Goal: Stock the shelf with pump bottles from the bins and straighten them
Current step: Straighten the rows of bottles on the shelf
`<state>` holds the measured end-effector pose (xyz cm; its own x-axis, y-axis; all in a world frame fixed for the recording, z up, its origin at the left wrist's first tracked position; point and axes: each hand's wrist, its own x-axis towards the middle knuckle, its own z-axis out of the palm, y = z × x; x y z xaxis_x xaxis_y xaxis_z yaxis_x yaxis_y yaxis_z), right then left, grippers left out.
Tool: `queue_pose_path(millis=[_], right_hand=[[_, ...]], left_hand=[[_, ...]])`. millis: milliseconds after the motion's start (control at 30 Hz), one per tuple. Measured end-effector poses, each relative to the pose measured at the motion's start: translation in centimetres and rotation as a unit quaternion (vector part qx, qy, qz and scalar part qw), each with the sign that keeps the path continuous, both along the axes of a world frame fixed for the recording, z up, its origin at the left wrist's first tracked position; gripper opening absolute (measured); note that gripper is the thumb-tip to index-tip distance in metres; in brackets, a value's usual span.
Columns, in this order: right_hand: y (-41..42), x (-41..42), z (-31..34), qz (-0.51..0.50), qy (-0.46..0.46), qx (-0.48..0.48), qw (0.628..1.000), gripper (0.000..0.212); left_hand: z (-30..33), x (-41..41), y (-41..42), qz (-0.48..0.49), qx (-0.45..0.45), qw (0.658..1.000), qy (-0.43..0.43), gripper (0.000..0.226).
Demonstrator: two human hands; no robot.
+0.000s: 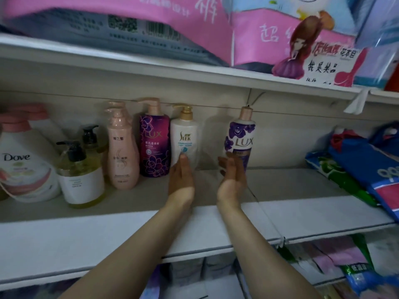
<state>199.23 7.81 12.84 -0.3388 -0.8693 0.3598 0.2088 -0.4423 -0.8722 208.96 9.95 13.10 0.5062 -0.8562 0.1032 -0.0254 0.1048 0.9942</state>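
a row of pump bottles already stands on the shelf (216,190), from the dove bottle (23,162) to the white slek bottle (184,137); the purple-and-white lux bottle (239,141) stands apart, tilted; the left hand (181,175) touches the slek bottle with straight fingers; the right hand (232,176), fingers released, rests against the lux bottle; closing that gap and straightening seem left; no bins are in view.
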Motion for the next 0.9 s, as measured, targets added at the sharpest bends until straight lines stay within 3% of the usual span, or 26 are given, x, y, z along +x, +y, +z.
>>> queue_pose_path(millis=[133,267,400,767,900], right_hand=[[-1.3,-5.9,0.4,-0.099,0.052,0.023,0.994,0.037],[-3.6,-9.0,-0.2,0.024,0.038,0.126,0.991,0.045],[-4.8,-9.7,-1.7,0.113,0.032,0.147,0.982,0.051],[-6.7,-8.0,-1.5,0.175,0.023,0.167,0.970,0.059],[-6.7,-6.5,-1.2,0.200,0.062,0.143,0.967,0.057]], left_hand=[[0.1,-5.5,0.2,-0.049,0.023,0.998,-0.020,0.070],[-0.4,-9.5,-0.9,-0.061,0.048,0.997,-0.010,0.076],[-0.7,-11.1,-1.9,-0.051,0.021,0.998,0.003,0.070],[-1.1,-10.6,-4.6,-0.017,0.052,0.998,-0.015,0.069],[-1.2,-9.1,-5.3,0.012,0.032,0.999,-0.011,0.065]])
